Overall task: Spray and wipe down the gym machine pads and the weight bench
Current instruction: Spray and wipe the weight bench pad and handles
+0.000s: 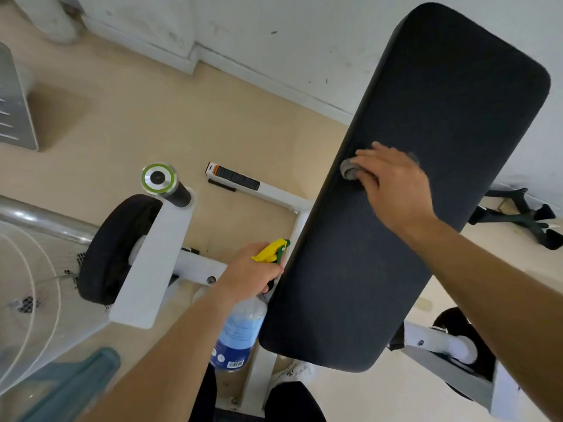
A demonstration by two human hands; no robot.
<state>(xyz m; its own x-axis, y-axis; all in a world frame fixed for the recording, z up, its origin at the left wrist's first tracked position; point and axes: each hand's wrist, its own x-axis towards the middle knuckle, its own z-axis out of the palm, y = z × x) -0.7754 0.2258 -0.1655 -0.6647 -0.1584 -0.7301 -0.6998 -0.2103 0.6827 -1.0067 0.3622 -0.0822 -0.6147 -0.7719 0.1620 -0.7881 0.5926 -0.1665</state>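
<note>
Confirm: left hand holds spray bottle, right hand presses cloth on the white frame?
No. Head view: the right hand presses the cloth on the black pad instead. The left hand does hold the spray bottle.

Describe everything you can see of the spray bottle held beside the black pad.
The spray bottle has a clear plastic body with a blue and white label and a barcode near its base. It is topped by a yellow trigger head with green parts. The left hand grips it round the neck. Its nozzle faces the left edge of the black bench pad, close beside it; whether they touch cannot be told.
</note>
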